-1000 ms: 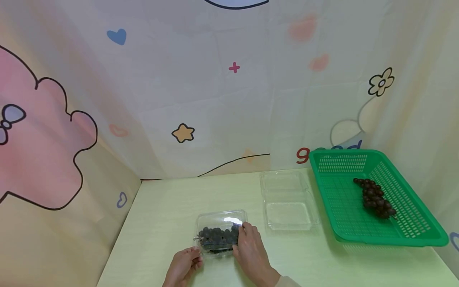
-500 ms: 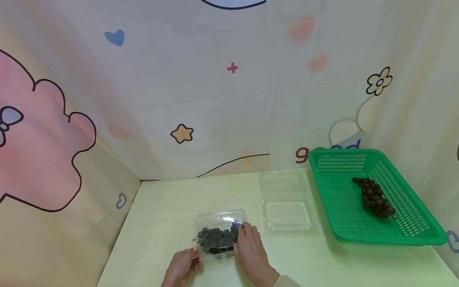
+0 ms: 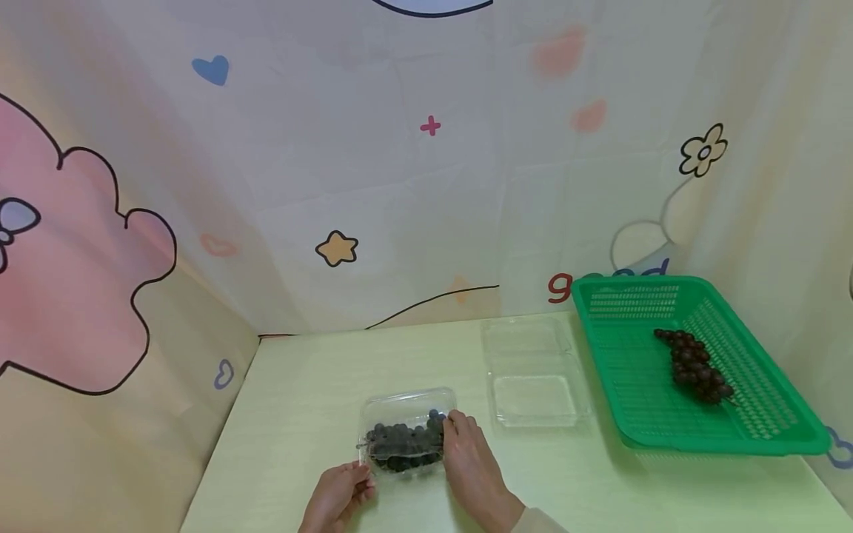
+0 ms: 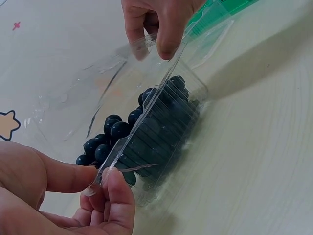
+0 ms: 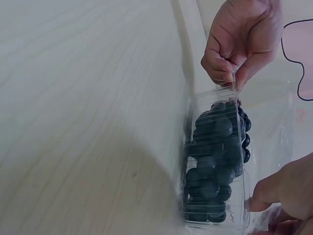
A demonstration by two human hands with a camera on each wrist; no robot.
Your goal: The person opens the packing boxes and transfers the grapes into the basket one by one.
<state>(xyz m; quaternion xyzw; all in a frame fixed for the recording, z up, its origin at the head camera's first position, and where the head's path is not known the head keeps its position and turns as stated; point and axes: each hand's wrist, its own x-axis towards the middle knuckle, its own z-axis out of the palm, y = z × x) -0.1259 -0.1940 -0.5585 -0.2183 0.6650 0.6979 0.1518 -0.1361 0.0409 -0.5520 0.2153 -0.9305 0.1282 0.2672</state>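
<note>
A clear plastic clamshell box (image 3: 406, 400) stands on the table in front of me, with a bunch of dark grapes (image 3: 403, 440) inside. Its lid is raised at a slant over the grapes, seen in the left wrist view. At the box's near left corner, my left hand (image 3: 336, 492) pinches the rim between thumb and fingers. My right hand (image 3: 474, 468) holds the box's right side, thumb and fingers on either side of the thin plastic edge (image 4: 171, 73). Dark berries (image 5: 210, 156) press against the ribbed wall in the right wrist view.
Right of the box, a second clear clamshell (image 3: 536, 400) lies open with nothing in it. Beyond it stands a green mesh basket (image 3: 706, 447) holding a bunch of dark red grapes (image 3: 696, 366). A printed curtain (image 3: 400, 185) hangs behind the table.
The lid has tilted slightly: its bright glare has gone, and more grapes show under its front edge. Both hands keep their hold, the right shifting only a little.
</note>
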